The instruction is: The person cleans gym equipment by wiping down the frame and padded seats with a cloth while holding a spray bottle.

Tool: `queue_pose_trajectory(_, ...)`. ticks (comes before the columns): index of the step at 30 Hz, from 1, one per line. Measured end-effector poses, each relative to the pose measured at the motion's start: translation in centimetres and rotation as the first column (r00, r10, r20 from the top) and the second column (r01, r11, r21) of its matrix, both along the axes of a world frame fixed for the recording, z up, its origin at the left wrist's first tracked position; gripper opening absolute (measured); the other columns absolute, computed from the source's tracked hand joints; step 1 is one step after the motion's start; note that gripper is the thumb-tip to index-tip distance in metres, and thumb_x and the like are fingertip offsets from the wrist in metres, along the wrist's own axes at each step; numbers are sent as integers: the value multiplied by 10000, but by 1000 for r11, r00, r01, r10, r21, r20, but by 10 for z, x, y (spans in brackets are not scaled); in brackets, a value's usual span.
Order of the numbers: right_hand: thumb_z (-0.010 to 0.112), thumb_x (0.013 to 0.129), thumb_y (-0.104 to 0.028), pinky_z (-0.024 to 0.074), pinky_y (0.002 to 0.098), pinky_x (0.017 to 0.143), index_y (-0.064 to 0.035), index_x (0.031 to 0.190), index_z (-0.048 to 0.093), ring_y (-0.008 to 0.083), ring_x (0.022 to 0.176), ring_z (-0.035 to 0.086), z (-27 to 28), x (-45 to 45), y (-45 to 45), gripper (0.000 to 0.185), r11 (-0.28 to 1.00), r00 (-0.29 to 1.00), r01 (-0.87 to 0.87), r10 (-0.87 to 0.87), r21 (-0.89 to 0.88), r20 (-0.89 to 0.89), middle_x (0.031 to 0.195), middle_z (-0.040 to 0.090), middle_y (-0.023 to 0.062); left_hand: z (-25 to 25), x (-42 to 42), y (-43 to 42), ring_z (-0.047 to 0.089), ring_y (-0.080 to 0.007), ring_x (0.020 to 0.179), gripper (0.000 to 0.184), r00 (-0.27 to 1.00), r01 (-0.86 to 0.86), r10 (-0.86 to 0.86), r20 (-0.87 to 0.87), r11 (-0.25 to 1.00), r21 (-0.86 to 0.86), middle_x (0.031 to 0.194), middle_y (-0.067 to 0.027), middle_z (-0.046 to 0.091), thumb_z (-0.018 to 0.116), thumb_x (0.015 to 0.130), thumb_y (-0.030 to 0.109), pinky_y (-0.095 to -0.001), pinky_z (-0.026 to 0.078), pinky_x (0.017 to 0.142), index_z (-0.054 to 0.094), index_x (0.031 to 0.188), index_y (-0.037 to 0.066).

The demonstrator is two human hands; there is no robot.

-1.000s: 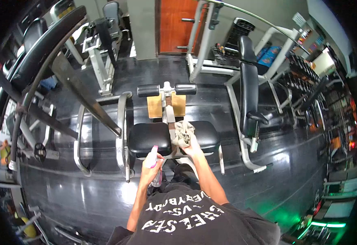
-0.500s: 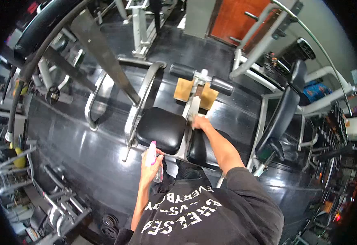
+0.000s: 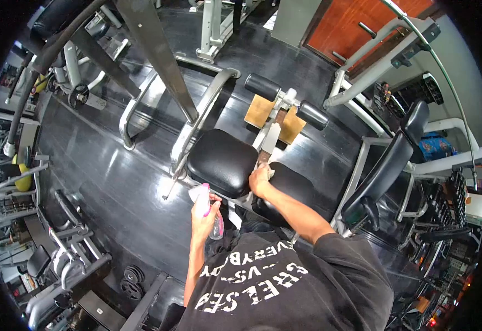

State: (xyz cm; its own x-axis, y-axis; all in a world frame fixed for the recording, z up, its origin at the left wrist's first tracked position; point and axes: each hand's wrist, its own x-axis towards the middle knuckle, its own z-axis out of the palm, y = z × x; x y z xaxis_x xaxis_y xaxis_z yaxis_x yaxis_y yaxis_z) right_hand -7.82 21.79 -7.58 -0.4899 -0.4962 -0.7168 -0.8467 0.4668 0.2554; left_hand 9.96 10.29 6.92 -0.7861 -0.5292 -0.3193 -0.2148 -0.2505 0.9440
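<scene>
Looking down over a dark T-shirt (image 3: 252,270) with white lettering, toward a gym machine on a shiny black floor (image 3: 153,207). Holding, in the left hand (image 3: 204,212), a tilted spray bottle (image 3: 217,227), close to the body and just short of the machine's near edge, with fingers wrapped narrowly below a white-and-pink spray head (image 3: 200,199). Probably light, smooth and slightly slippery, with a thin, clear lower part likely to give under a hard squeeze; fill level too small to tell. Best gripped around the neck, under the head, with palm flat to the plastic. Reaching a little farther with the right hand (image 3: 260,180), low over the gap between two black pads, fingers curled into a loose fist around a pale cloth (image 3: 272,173), mostly hidden, with only a scrap in sight. Likely soft, limp and almost weightless, impossible to break; best bunched in the palm, with a fold left under the fingertips. Impossible to tell whether damp or dry. Lying on either side of the right hand, a left pad (image 3: 222,160) and a right pad (image 3: 293,179), both smooth and seemingly firm, fixed to a stiff, pale central beam (image 3: 271,138). Farther along the beam, two wooden boards (image 3: 260,112) and a pair of black rollers (image 3: 262,86). Farther still, a tall black backrest (image 3: 381,176) to the right and, beyond, an orange-red door (image 3: 346,25).
</scene>
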Motion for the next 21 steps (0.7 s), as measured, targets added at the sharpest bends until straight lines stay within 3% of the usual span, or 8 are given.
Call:
queue_pose_trajectory(4,530,870,-230,383,476,704,-139,1059,726,321,1052,530,45,53,-1,287,1000,1000,2,-2,-14,-24,1076,664,61,-4,-2,-4,569,-90,617,195,994,99,-98,-55,995,8,936,-81,626,610,879,16,-243,485,572,530,1056,-2)
queue_pose_trajectory(8,522,876,-238,347,434,834,-170,1058,720,258,1058,487,56,102,19,278,981,959,-51,-4,-187,-284,1081,631,56,-3,-1,-16,563,-84,611,214,971,235,-237,-34,970,-62,931,-71,624,614,881,33,-237,475,562,532,1076,0)
queue_pose_trajectory(10,527,862,-250,346,439,865,-137,1016,724,281,1128,466,69,109,31,274,960,985,18,-65,-280,-158,1157,594,73,7,-3,-18,553,-77,598,251,966,244,-249,-69,967,-76,920,-61,621,619,871,38,-239,467,552,544,1109,11)
queue_pose_trajectory(12,534,852,-252,361,444,886,-126,1073,698,280,1178,451,63,123,55,303,860,981,-25,-78,-510,-180,1223,563,71,-5,-2,-29,550,-74,596,222,929,365,-369,-11,922,-125,912,-54,620,613,870,37,-238,462,550,558,1084,17)
queue_pose_trajectory(13,534,852,-252,361,444,886,-126,1073,698,280,1178,451,60,126,65,303,864,977,-2,-106,-504,-186,1223,563,71,-4,-4,-30,550,-74,596,222,918,392,-397,-19,912,-121,912,-54,620,613,870,37,-238,462,550,558,1084,17)
queue_pose_trajectory(15,517,860,-246,392,477,920,-101,1226,604,269,1205,454,55,134,86,403,758,975,-49,-105,-651,-196,1320,510,67,0,-6,-30,545,-71,592,187,912,402,-410,-36,907,-128,885,-46,614,609,869,35,-235,454,550,569,1052,20)
queue_pose_trajectory(18,537,836,-192,434,438,896,-166,1206,605,276,1184,479,49,147,125,377,609,968,-99,-123,-787,-218,1381,460,35,7,-9,-32,539,-71,588,167,877,475,-481,-17,871,-123,857,-39,604,607,868,39,-237,451,551,570,1031,24)
queue_pose_trajectory(21,572,818,-170,414,408,911,-251,1243,584,246,1227,438,52,158,170,433,698,965,-121,-84,-706,-248,1436,398,-15,4,-9,-34,536,-71,594,159,847,523,-528,-55,848,-90,833,-30,592,612,873,59,-242,451,553,566,1022,26)
